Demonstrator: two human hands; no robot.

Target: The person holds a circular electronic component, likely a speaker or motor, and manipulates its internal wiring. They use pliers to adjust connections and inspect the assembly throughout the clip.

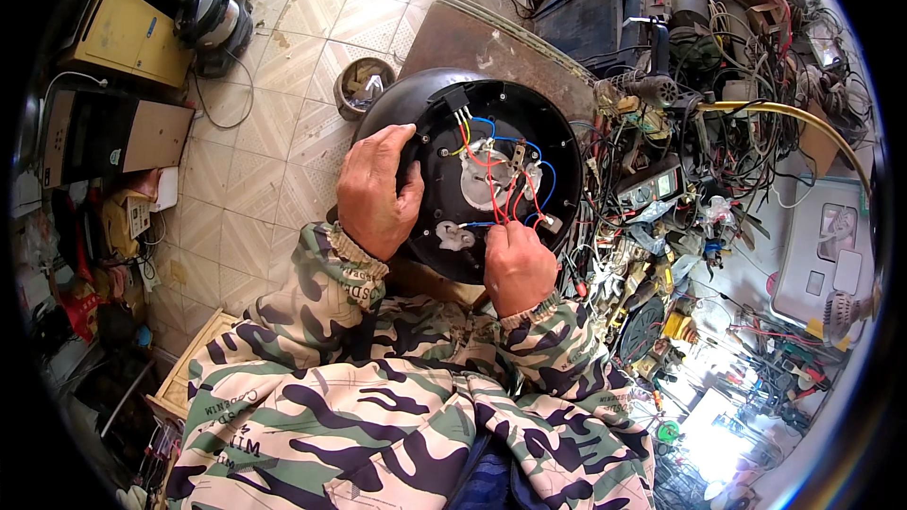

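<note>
A round black appliance housing lies with its underside up in front of me, its inside wiring exposed. Red and blue wires run across it, around a whitish metal plate in the middle. Near the far edge, white-ended leads plug into a black connector block. My left hand grips the left rim, thumb toward the inside and fingers along the edge. At the near side my right hand is closed, its fingertips pinching the red wires. A small white connector sits just beside it.
A brown board is beyond the housing, with a bin to its left. Tangled cables, tools and a multimeter crowd the right side. A cooker and a yellow cabinet stand at left on the tiled floor.
</note>
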